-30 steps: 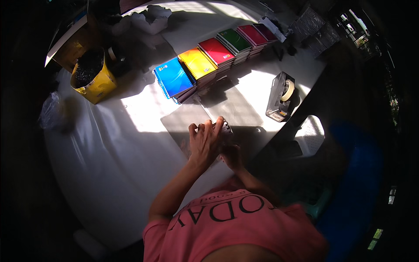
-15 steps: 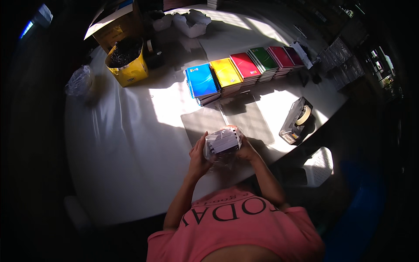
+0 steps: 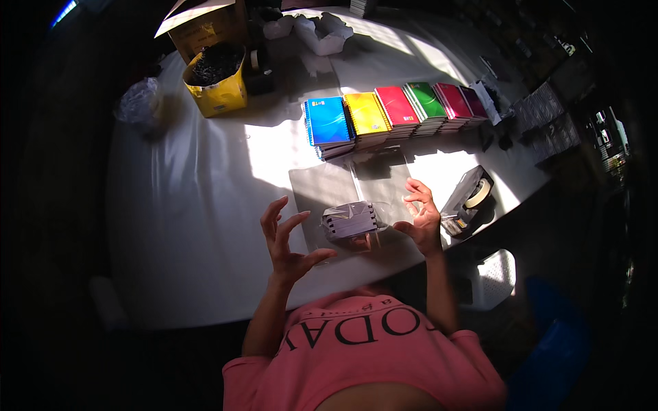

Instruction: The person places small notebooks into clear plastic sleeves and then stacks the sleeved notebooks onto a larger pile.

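Observation:
A bundle of small spiral notebooks (image 3: 351,223) in a clear plastic bag rests near the table's front edge, its white page edges showing. To its left, my left hand (image 3: 286,243) is open with fingers spread and curved, apart from the bundle. On the other side my right hand (image 3: 423,218) is also open, thumb toward the bag, holding nothing. Beyond the hands, stacks of spiral notebooks run in a row: a blue stack (image 3: 327,122), a yellow one (image 3: 367,112), a red one (image 3: 396,105), a green one (image 3: 423,98) and further red and dark ones.
A tape dispenser (image 3: 473,198) stands right of my right hand at the table edge. Farther left are a yellow container (image 3: 221,99) with black filling, a cardboard box (image 3: 209,33) and a crumpled plastic bag (image 3: 140,101). A white perforated stool (image 3: 496,277) is beside the table.
Both hands have let go of the wrapped notebook bundle and moved apart, left and right. The bundle now lies on the table. The whole view has shifted slightly.

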